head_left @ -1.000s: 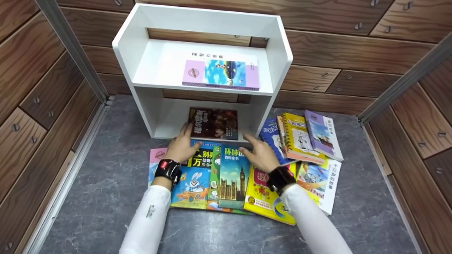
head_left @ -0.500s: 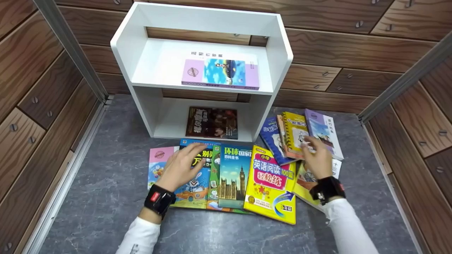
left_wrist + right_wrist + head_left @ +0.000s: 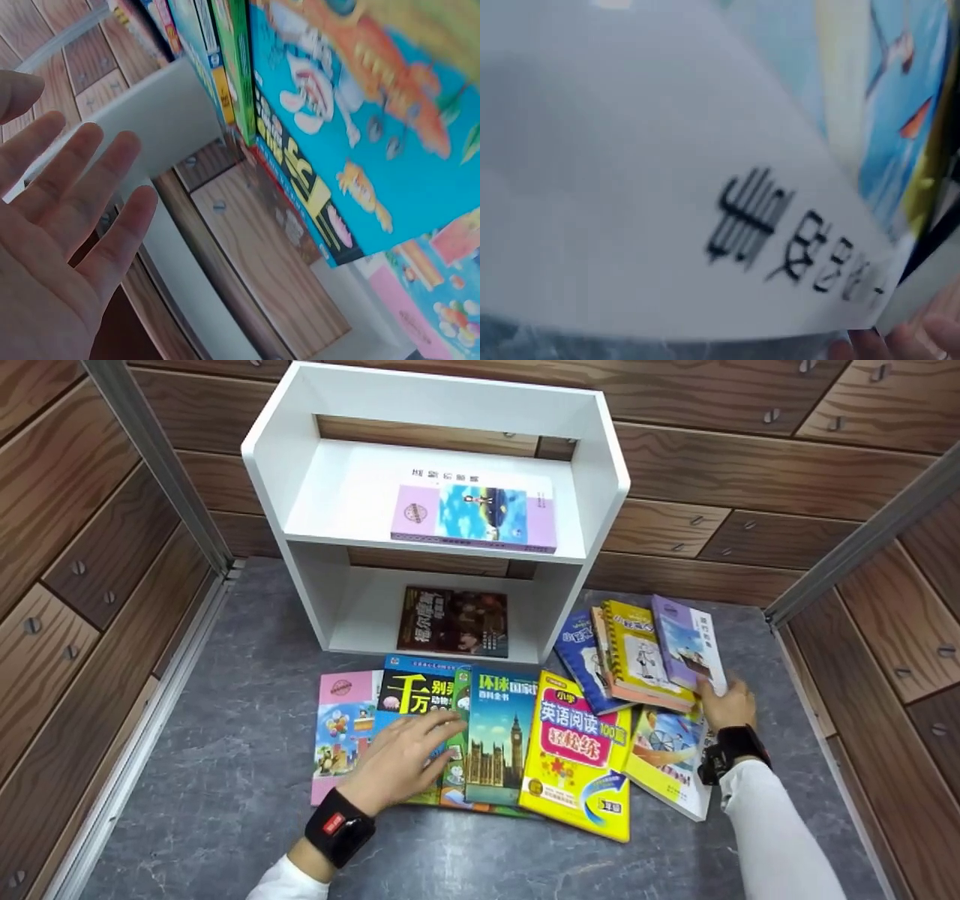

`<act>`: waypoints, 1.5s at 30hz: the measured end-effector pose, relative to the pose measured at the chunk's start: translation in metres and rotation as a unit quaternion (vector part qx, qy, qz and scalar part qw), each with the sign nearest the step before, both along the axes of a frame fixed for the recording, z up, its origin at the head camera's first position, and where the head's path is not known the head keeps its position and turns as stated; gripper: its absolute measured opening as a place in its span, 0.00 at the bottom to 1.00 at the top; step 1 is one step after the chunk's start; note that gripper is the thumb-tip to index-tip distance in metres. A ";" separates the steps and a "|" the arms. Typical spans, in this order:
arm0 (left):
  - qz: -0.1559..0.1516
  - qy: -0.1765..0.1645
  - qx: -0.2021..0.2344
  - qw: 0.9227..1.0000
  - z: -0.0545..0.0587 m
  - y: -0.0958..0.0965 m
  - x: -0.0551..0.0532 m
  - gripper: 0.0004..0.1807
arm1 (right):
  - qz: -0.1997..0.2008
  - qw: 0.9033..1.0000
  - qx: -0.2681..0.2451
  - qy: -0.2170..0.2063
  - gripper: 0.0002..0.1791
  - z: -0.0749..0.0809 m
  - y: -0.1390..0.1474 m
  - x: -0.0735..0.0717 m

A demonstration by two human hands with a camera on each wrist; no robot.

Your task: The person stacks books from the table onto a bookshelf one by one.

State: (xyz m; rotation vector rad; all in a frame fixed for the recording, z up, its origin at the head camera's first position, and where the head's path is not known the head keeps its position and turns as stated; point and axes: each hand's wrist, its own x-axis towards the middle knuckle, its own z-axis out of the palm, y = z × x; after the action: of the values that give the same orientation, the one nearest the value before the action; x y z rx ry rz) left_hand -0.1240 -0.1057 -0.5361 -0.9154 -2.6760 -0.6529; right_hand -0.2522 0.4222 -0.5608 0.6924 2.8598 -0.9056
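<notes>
In the head view my right hand (image 3: 728, 706) grips the near end of a purple-and-white book (image 3: 684, 645), thumb by its near edge and fingers at its right corner. A few fingertips (image 3: 904, 342) show low in the right wrist view, largely hidden by a white-covered book (image 3: 630, 187). That book, with a Ferris wheel picture (image 3: 670, 754), lies just below my right hand. My left hand (image 3: 401, 757) hovers with extended fingers over a blue rabbit-cover book (image 3: 412, 682), holding nothing. The left wrist view shows its spread fingers (image 3: 112, 225).
A white two-tier shelf (image 3: 270, 487) stands behind, with a purple book (image 3: 472, 517) on top and a dark book (image 3: 454, 621) below. Along its front lie a pink book (image 3: 341, 735), a Big Ben book (image 3: 499, 735) and a yellow book (image 3: 577, 757). Comic books (image 3: 637, 652) overlap at right.
My right hand has swept rightward from the shelf front, across the comic books, to the purple-and-white book. My left hand has drawn back from the dark book toward me.
</notes>
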 end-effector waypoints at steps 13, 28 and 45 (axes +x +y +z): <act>-0.011 0.006 -0.003 1.000 -0.011 0.003 0.011 0.23 | -0.043 0.992 -0.120 -0.011 0.56 0.002 0.016 -0.002; -0.003 -0.006 -0.002 1.000 -0.011 -0.001 0.010 0.25 | -0.079 0.990 -0.088 0.076 0.45 0.016 0.000 -0.013; 0.007 0.012 0.010 1.000 -0.010 -0.005 0.012 0.26 | -0.112 0.921 -0.287 0.239 0.34 0.042 -0.013 -0.015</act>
State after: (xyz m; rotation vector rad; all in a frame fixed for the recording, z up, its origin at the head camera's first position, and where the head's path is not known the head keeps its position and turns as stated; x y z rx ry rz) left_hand -0.1122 -0.1106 -0.5457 -0.8919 -2.6483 -0.6604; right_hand -0.2668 0.4087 -0.5187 0.8134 2.6448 -2.0863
